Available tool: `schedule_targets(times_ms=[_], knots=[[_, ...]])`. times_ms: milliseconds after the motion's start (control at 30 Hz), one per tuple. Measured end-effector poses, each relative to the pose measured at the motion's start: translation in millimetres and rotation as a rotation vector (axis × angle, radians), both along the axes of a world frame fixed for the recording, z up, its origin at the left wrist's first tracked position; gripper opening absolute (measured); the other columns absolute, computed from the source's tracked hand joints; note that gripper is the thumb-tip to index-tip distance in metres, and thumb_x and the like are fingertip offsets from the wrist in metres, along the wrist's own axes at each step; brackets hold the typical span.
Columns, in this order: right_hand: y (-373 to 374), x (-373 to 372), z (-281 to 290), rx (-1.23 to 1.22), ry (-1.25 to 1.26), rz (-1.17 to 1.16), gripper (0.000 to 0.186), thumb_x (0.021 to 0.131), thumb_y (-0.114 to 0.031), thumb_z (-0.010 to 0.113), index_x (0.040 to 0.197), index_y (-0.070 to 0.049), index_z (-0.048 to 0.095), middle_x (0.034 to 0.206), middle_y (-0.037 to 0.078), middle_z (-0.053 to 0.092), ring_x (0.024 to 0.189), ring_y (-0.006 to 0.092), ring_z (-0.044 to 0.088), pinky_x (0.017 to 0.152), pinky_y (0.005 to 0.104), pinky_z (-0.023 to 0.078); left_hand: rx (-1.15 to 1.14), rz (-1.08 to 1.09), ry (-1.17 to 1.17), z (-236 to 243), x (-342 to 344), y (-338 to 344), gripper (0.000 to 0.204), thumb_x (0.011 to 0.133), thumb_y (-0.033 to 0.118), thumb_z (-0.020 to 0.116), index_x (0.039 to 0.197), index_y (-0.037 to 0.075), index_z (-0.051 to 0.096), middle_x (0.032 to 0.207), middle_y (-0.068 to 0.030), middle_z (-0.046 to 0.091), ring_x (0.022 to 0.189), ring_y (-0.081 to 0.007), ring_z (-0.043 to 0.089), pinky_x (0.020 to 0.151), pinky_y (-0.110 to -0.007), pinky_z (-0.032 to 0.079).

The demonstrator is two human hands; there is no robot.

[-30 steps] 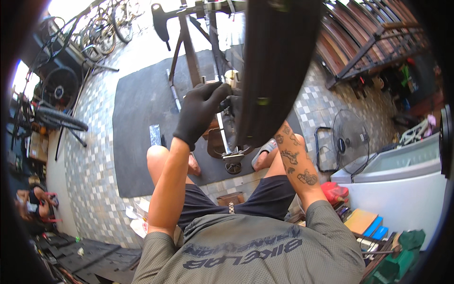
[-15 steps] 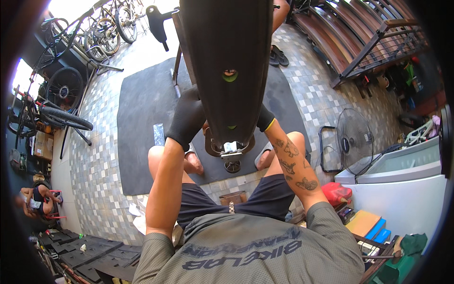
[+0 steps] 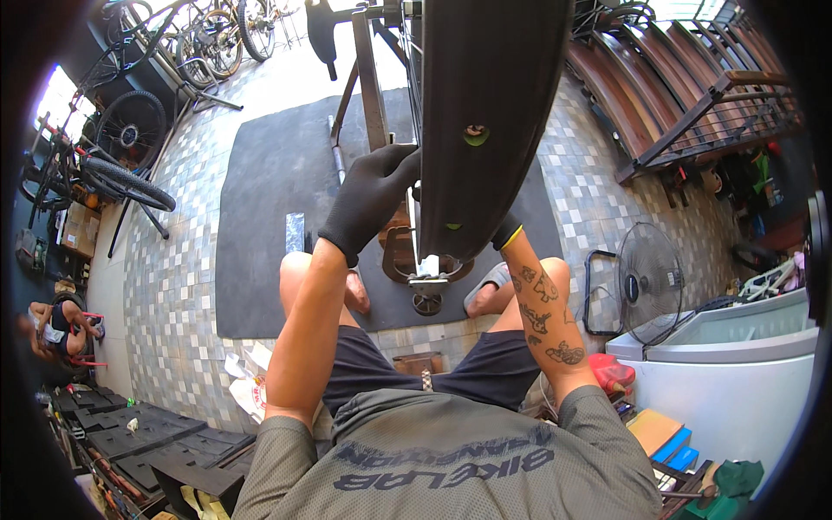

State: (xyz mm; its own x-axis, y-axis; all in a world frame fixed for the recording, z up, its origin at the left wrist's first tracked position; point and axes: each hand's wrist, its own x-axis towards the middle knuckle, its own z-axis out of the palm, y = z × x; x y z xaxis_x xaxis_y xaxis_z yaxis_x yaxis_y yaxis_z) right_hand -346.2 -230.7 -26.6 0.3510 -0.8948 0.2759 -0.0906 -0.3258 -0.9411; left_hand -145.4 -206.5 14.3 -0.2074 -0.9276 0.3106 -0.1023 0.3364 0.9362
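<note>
A wide black bicycle wheel rim (image 3: 498, 78) stands upright in front of me in a metal wheel truing stand (image 3: 374, 95). Two small holes with green in them show along its middle. My left hand (image 3: 368, 201), in a black glove, is at the left side of the rim. Its fingers bend in toward the spokes, closed, and their tips are hidden. On the far right side, my right hand (image 3: 507, 232) is mostly covered by the rim; only the glove's cuff with a yellow edge and a little of the back show. The stand's lower bracket (image 3: 426, 284) sits beneath the rim.
A dark mat (image 3: 260, 173) lies under the stand, with a metal tube (image 3: 338, 156) on it. Bicycles (image 3: 130, 165) line the left. A fan (image 3: 646, 273) and a white chest freezer (image 3: 719, 373) stand right, below wooden stairs (image 3: 667, 95). Another person (image 3: 65, 329) sits far left.
The rim now appears farther right and tilted in my view, showing more of its left side and the stand. My left hand has shifted slightly up and right against the rim's side.
</note>
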Motion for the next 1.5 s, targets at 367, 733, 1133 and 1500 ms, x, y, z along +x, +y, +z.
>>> schedule_targets(times_ms=[367,733,1133,1500], knots=[[-9,9,2,0.064,0.006,0.164,0.03,0.091,-0.025,0.073,0.111,-0.002,0.073,0.089,0.007,0.073,0.083,0.0169,0.069,0.075,0.0335,0.054,0.027,-0.005,-0.002,22,-1,14,0.049,0.103,0.036,0.063,0.12,-0.009,0.07,0.096,-0.0176,0.075,0.087,-0.0193,0.07,0.083,-0.034,0.053],[13,2,16,0.318,-0.284,0.067,0.03,0.091,-0.029,0.08,0.101,-0.003,0.069,0.072,0.0,0.065,0.06,0.0076,0.059,0.055,0.0246,0.048,0.146,-0.047,0.05,19,0,11,0.051,0.103,0.037,0.063,0.122,-0.009,0.069,0.1,-0.0181,0.074,0.093,-0.0199,0.072,0.085,-0.033,0.054],[30,-6,24,0.204,-0.393,-0.085,0.021,0.098,-0.02,0.073,0.105,0.0,0.069,0.087,0.003,0.071,0.074,0.0076,0.066,0.067,0.0226,0.053,0.136,-0.104,-0.015,5,8,2,0.055,0.103,0.042,0.061,0.125,-0.008,0.067,0.113,-0.0204,0.074,0.104,-0.0238,0.069,0.095,-0.035,0.051],[9,-14,10,0.074,-0.433,-0.33,0.025,0.097,-0.021,0.076,0.108,0.001,0.072,0.095,0.004,0.074,0.08,0.0077,0.068,0.073,0.022,0.055,0.09,-0.001,-0.056,15,-4,16,0.054,0.103,0.039,0.062,0.125,-0.009,0.066,0.111,-0.0165,0.074,0.101,-0.0187,0.067,0.093,-0.033,0.051]])
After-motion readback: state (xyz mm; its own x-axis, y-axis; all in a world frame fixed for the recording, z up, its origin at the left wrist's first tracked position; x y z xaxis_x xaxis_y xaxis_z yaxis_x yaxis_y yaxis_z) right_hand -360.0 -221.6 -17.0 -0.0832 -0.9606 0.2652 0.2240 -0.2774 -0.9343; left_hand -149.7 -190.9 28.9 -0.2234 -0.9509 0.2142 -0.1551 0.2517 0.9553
